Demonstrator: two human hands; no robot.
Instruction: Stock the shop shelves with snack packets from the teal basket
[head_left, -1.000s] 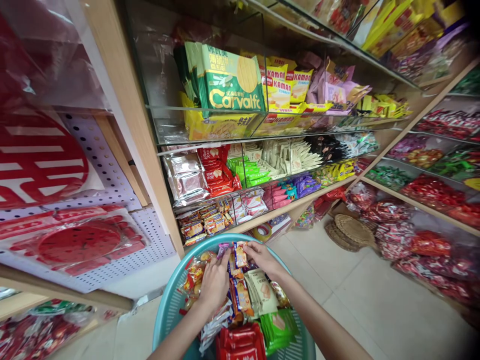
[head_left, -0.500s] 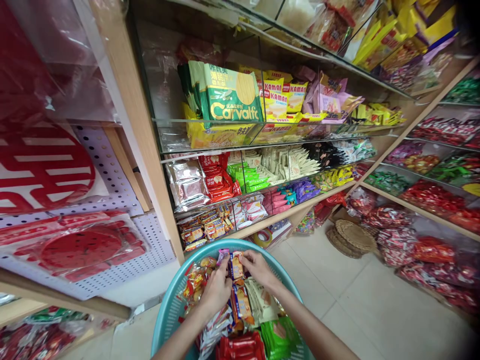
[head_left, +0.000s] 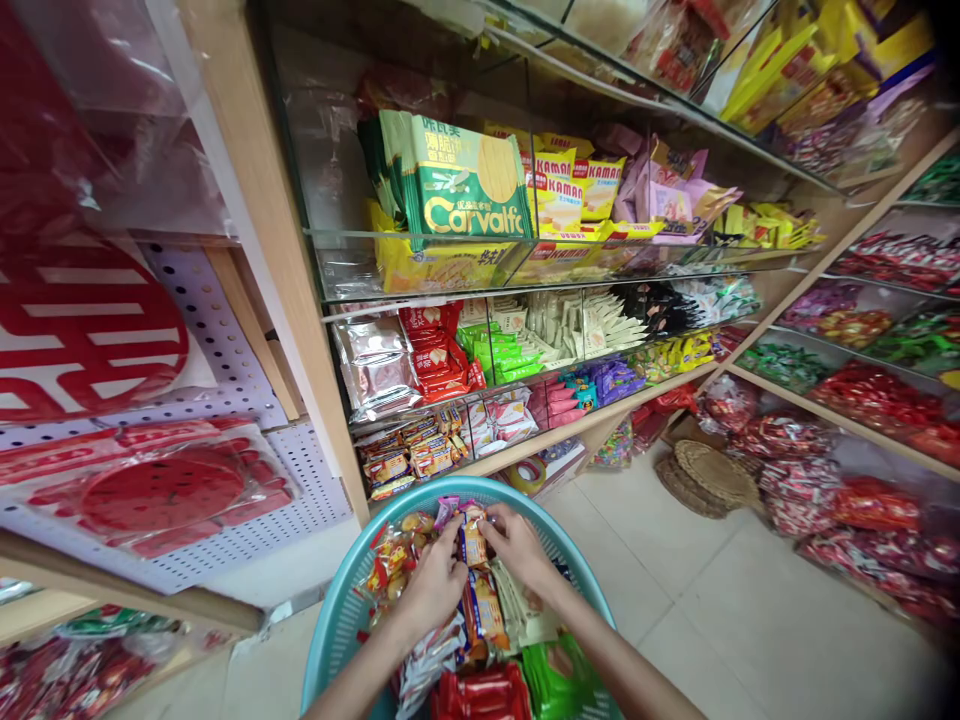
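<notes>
A teal plastic basket (head_left: 319, 620) full of wrapped snacks sits below me. Over its far half, my left hand (head_left: 437, 578) and my right hand (head_left: 521, 548) grip a small orange-and-blue snack packet (head_left: 472, 540) from its two sides, fingers closed at its edges. Just under it lies another orange-and-blue packet (head_left: 486, 608). Left of my left hand are clear-wrapped red and yellow snacks (head_left: 390, 562), and a purple wrapper (head_left: 447, 510) shows by its fingertips. Cream packets (head_left: 517, 610), green packets (head_left: 559, 672), red packets (head_left: 480, 692) and white packets (head_left: 431, 665) fill the near part.
Glass-fronted shelves (head_left: 517, 395) of sorted snacks rise beyond the basket, with matching orange packets (head_left: 412, 447) in the lowest left bin. Woven mats (head_left: 712, 475) and bagged sweets (head_left: 795, 480) lie on the tiled floor (head_left: 637, 570) to the right. A pegboard (head_left: 315, 490) stands at left.
Both hands stay on the same packet in the basket, with only slight finger movement. The view has shifted a little.
</notes>
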